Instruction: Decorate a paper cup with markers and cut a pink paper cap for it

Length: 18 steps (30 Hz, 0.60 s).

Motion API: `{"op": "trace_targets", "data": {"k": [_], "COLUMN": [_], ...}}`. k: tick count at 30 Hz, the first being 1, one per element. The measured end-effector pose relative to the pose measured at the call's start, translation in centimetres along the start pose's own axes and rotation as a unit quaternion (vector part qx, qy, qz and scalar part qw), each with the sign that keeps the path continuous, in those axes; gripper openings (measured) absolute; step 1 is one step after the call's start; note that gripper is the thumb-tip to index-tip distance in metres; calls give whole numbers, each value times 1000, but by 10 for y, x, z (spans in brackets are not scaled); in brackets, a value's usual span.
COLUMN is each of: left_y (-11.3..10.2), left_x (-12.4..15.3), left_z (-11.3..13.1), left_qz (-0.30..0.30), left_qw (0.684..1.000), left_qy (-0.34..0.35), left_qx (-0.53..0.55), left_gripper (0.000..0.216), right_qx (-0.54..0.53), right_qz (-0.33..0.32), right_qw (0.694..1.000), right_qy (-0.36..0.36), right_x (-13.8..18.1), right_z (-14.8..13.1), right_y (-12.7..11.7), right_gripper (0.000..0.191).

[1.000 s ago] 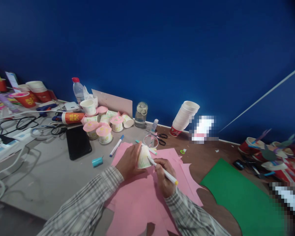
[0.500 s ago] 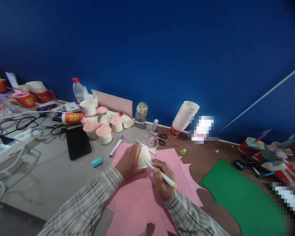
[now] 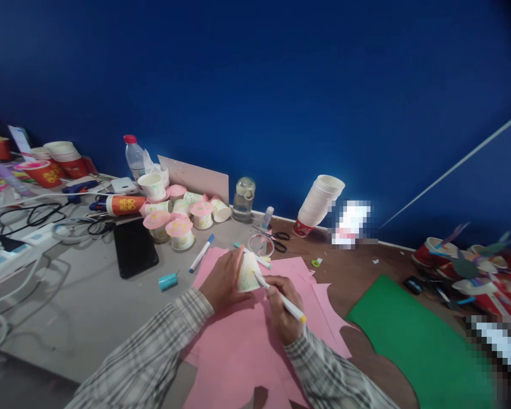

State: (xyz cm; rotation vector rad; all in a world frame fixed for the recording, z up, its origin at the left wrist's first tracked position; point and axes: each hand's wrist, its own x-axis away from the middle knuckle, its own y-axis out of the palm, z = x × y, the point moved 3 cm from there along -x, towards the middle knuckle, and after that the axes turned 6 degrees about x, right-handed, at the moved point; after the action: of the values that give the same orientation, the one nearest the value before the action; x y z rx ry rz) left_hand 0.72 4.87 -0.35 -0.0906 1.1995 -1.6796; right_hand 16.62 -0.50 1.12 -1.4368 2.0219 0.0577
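My left hand is wrapped round a small white paper cup with green marks near its base, held on its side over a pink paper sheet. My right hand grips a white marker with a yellow end. The marker's tip touches the cup's side. Both sleeves are grey plaid.
A green sheet lies to the right. Behind the hands are scissors, a blue-capped marker, a teal cap, a black phone, decorated cups with pink tops, a stack of white cups, a water bottle and cables.
The marker tip has shifted slightly along the cup's side, down and then back up. The left hand has kept the cup in the same place.
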Motion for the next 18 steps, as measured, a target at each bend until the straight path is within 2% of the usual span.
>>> {"op": "trace_targets", "data": {"k": [7, 11, 14, 16, 18], "left_y": [0, -1, -2, -4, -5], "left_x": [0, 0, 0, 0, -1], "left_z": [0, 0, 0, 0, 0], "left_qz": [2, 19, 22, 18, 19], "left_qw": [1000, 1000, 999, 999, 998], "left_qy": [-1, 10, -4, -20, -28], "left_qx": [4, 8, 25, 41, 46], "left_gripper": [113, 111, 108, 105, 104], "right_qx": [-40, -44, -100, -108, -69], "right_qz": [-15, 18, 36, 50, 58], "right_qw": [999, 999, 992, 989, 992], "right_qy": [-25, 23, 63, 84, 91], "right_x": [7, 5, 0, -3, -4], "right_z": [-6, 0, 10, 17, 21], "right_y": [0, 0, 4, 5, 6], "right_gripper": [14, 26, 36, 33, 27]}}
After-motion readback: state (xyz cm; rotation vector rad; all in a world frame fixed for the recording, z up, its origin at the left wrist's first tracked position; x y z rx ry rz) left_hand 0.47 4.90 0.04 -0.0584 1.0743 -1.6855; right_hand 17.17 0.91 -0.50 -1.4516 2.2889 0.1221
